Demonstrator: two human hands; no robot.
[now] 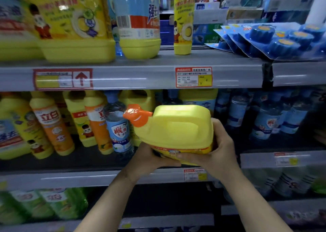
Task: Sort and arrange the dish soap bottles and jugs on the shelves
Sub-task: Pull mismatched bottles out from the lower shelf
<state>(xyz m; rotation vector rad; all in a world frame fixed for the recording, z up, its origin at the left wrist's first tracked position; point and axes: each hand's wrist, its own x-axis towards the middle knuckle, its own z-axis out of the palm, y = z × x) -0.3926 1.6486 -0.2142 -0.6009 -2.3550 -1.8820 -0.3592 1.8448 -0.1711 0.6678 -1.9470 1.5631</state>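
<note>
Now my left hand (151, 158) and right hand (216, 150) clamp the yellow jug (178, 128); I'd level it before shelving ahead.

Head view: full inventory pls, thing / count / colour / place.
Held jug: 1, yellow, orange cap, at middle shelf front.
Big jugs: at least 2, yellow, top shelf left.
Blue-label bottle: 1, yellow base, top shelf centre.
Slim bottle: 1, yellow, top shelf.
Blister packs: several, blue, top shelf right.
Orange bottles: 2, orange, middle shelf left.
Clear bottle: 1, blue label, middle shelf, left of held jug.
Clear bottles: several, blue labels, middle shelf right.
Green bottles: several, bottom shelf left, blurred.
Price tag: 1, red and yellow, top shelf edge.
Left hand: under jug.
Right hand: on jug's right side.
</note>
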